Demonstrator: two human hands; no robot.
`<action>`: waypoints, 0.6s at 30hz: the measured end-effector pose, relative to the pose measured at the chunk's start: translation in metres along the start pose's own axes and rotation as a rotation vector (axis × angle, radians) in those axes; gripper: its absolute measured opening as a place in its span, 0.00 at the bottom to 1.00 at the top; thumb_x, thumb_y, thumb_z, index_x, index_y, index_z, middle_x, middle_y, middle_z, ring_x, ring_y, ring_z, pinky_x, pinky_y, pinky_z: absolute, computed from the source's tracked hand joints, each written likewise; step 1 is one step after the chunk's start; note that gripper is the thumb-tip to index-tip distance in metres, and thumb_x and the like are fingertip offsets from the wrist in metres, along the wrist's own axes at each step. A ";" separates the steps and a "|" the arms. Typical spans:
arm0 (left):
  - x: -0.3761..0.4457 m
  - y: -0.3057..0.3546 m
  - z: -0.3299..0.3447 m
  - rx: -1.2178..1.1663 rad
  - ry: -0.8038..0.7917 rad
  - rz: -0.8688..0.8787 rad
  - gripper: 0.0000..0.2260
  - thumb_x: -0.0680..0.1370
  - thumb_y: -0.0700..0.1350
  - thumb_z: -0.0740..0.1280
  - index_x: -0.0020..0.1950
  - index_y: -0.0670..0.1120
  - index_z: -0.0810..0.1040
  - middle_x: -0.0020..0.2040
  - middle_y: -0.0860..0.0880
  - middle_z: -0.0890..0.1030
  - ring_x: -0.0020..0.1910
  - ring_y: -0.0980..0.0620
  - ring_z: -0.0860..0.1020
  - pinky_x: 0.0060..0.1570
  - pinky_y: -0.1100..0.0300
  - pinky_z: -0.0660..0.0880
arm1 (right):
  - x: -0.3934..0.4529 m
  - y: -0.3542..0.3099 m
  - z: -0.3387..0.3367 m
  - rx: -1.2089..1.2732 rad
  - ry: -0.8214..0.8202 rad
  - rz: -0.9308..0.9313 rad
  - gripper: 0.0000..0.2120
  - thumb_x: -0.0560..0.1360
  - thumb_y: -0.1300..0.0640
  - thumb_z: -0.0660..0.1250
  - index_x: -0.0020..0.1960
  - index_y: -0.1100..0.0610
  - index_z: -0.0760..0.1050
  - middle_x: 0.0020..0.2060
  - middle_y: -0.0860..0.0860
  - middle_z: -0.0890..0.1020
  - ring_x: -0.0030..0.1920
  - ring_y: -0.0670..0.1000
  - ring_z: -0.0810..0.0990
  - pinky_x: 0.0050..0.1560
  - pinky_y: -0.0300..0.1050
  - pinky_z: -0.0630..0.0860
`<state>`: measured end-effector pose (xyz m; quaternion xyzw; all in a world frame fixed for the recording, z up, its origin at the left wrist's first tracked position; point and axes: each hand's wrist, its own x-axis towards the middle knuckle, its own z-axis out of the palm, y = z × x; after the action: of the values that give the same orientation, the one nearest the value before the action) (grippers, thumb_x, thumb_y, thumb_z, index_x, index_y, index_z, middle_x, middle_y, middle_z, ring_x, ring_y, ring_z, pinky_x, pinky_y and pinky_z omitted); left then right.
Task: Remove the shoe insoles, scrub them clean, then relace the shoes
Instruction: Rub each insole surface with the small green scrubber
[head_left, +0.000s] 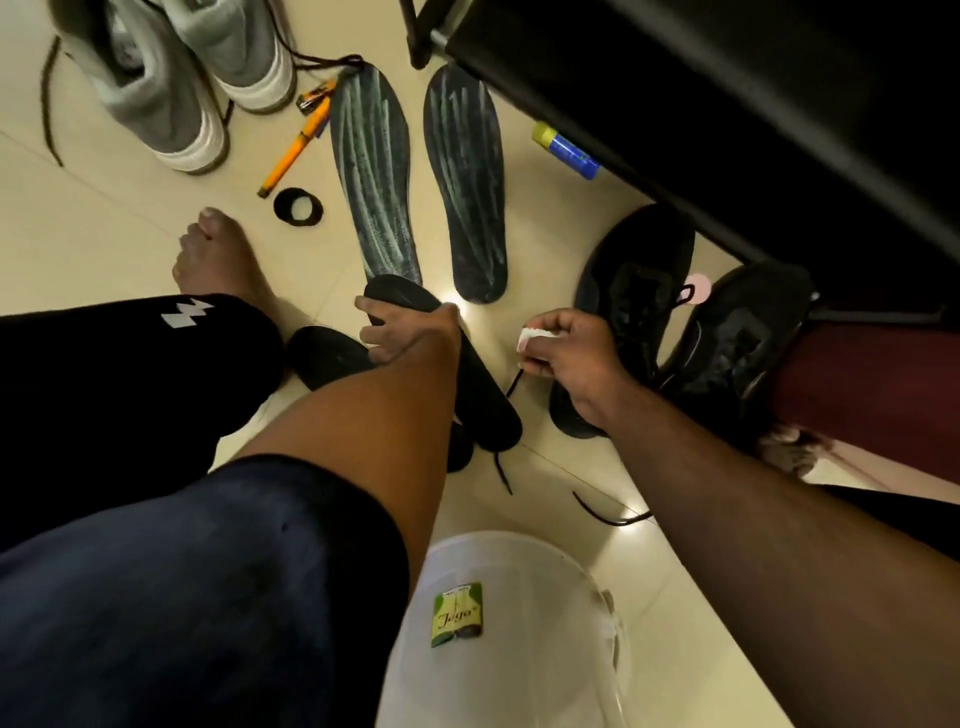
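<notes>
My left hand (400, 332) grips a black insole (483, 395) near its upper end, tilted off the tiled floor. A second black insole (327, 356) lies just left of it by my knee. My right hand (561, 345) pinches a small white pad (530, 338) beside the held insole. Two dark insoles streaked with white lie flat further away, one on the left (374, 171) and one on the right (467, 182). Two black shoes stand to the right, one nearer (623, 312) and one under the furniture (727, 343). Loose black laces (608, 512) trail on the floor.
A pair of grey sneakers (171, 73) stands at the top left beside an orange tool (296, 150) and a black ring (297, 207). A blue and yellow tube (566, 150) lies by dark furniture (727, 104). A white bucket (519, 634) sits close below. My bare foot (218, 260) rests left.
</notes>
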<state>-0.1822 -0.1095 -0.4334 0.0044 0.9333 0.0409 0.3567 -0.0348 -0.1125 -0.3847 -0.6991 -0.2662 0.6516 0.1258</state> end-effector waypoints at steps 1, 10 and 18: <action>-0.001 0.000 -0.001 -0.009 0.007 0.002 0.52 0.69 0.58 0.76 0.81 0.51 0.44 0.73 0.41 0.63 0.70 0.37 0.66 0.69 0.41 0.66 | -0.001 -0.002 -0.001 0.007 -0.001 -0.009 0.11 0.71 0.73 0.69 0.39 0.58 0.76 0.40 0.54 0.78 0.43 0.53 0.78 0.47 0.52 0.81; -0.106 0.015 -0.094 -0.296 -0.209 0.428 0.51 0.67 0.52 0.78 0.80 0.56 0.47 0.70 0.42 0.62 0.66 0.38 0.70 0.60 0.48 0.75 | -0.094 -0.082 -0.032 -0.155 -0.160 -0.307 0.09 0.69 0.68 0.73 0.47 0.58 0.80 0.40 0.50 0.81 0.39 0.45 0.79 0.36 0.36 0.75; -0.231 0.020 -0.230 -0.462 -0.290 0.851 0.39 0.63 0.64 0.77 0.69 0.56 0.66 0.60 0.50 0.75 0.55 0.51 0.77 0.53 0.53 0.78 | -0.236 -0.141 -0.069 -0.062 -0.305 -0.610 0.11 0.68 0.69 0.74 0.43 0.55 0.80 0.37 0.50 0.82 0.39 0.48 0.80 0.38 0.43 0.76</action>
<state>-0.1638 -0.1155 -0.1070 0.3111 0.7562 0.3870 0.4261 0.0009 -0.1102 -0.1038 -0.4851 -0.4985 0.6727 0.2523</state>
